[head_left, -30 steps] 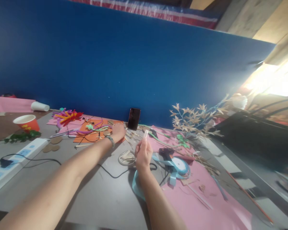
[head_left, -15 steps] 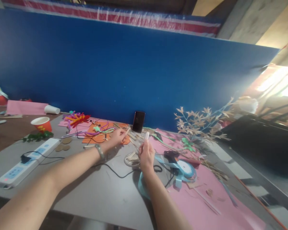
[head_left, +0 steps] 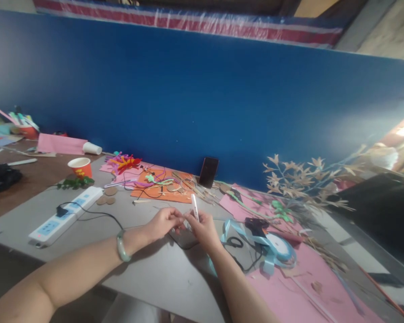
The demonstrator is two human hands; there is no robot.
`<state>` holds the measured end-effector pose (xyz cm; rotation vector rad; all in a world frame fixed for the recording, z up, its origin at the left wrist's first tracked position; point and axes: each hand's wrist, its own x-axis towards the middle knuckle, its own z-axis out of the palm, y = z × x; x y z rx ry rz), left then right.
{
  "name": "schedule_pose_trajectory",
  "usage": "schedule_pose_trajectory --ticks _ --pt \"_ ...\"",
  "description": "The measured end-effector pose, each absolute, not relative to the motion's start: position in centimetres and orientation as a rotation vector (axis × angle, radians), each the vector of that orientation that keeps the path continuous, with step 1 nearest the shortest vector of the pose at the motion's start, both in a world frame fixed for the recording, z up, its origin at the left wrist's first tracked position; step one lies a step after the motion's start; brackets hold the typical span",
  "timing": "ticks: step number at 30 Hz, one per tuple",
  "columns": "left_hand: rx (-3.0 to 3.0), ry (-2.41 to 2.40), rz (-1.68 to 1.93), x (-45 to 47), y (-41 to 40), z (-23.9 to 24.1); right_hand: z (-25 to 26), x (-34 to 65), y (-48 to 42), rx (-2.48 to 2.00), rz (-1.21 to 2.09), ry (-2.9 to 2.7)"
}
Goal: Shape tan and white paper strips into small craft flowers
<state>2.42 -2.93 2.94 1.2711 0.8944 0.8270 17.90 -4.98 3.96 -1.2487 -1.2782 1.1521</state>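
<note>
Your right hand (head_left: 204, 228) grips a white pen (head_left: 194, 204) close by your left hand (head_left: 164, 224), whose hold I cannot tell, in seemingly fine fingertip work, where the next move probably needs steadiness.

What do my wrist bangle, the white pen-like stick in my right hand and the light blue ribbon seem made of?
Bangle: perhaps jade or glass, since it looks pale green and glossy.
White pen-like stick: probably smooth plastic, going by its even white barrel with small dark marks.
Light blue ribbon: likely satin-type fabric, thin, flat and softly shiny.
</note>
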Motion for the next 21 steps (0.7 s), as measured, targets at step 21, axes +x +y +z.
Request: schedule_pose_trajectory --ticks 21 --pt "1.264 0.904 0.882 1.8 -2.1 1.3 2.5 17.7 -4.1 -1.295 0.906 -1.476"
